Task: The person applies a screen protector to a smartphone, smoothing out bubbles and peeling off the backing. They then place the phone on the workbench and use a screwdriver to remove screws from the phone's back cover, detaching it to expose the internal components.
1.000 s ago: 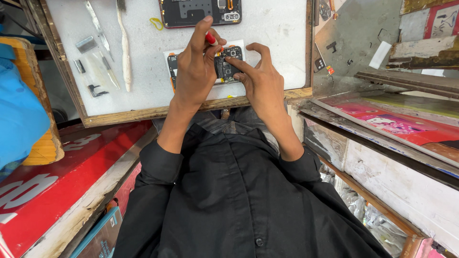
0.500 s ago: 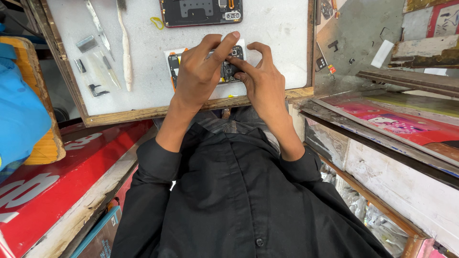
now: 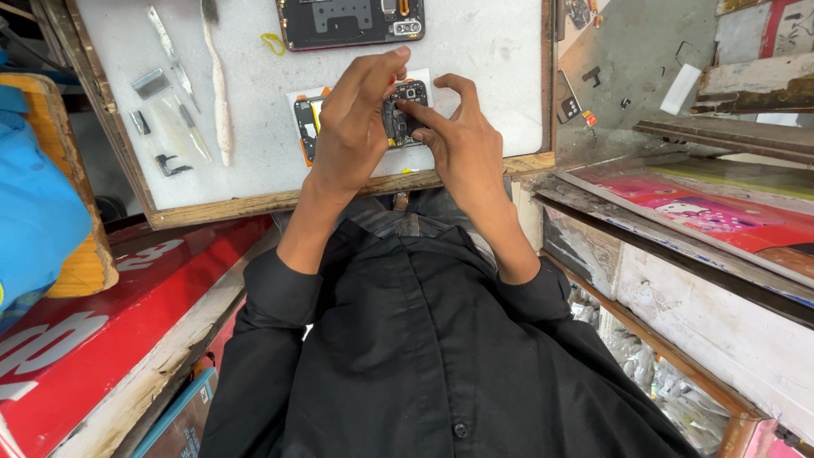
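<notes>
Under left hand (image 3: pixel 352 127), half-hidden phone (image 3: pixel 405 119)

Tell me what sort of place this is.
Probably a small phone repair stall: both hands work on an opened phone, a second opened phone lies beyond, and tweezers rest on the white mat.

A white work board (image 3: pixel 475 51) in a wooden frame carries everything. On it lie an opened phone (image 3: pixel 398 114) near the front edge, a second opened phone (image 3: pixel 349 21) at the back, a white brush (image 3: pixel 219 85), tweezers (image 3: pixel 170 55) and small metal parts (image 3: pixel 151 82) at the left.
</notes>
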